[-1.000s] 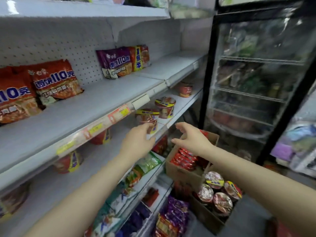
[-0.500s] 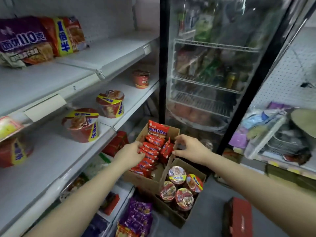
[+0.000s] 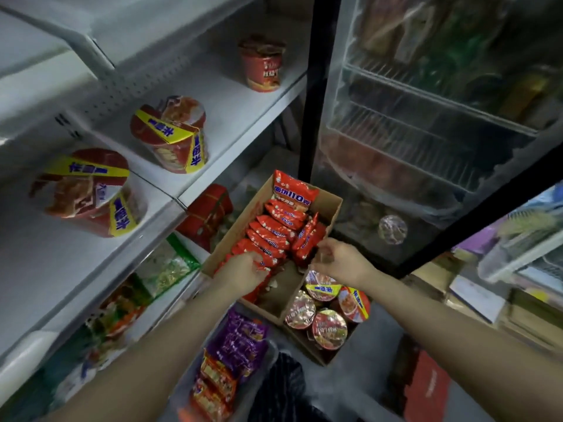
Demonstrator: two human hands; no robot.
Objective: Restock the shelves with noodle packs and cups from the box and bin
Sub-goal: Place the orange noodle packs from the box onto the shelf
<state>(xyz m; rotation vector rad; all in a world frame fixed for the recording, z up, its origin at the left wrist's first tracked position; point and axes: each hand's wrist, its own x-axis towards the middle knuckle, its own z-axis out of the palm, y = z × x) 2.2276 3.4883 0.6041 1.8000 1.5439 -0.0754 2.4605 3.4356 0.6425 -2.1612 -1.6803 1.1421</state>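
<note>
The left hand (image 3: pixel 243 271) grips red noodle packs (image 3: pixel 274 236) at the cardboard box's (image 3: pixel 330 205) near end. The right hand (image 3: pixel 341 263) pinches a pack just right of them.

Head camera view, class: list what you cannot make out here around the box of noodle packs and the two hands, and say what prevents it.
- Left hand: its fingertips are buried among the red noodle packs, so its grip is unclear.
- Right hand: motion blur hides whether it pinches a pack.
- Cardboard box: its floor is covered by packs.
- Fridge: reflections on the glass blur its contents.
- Noodle cups: lid print too small to read.
</note>
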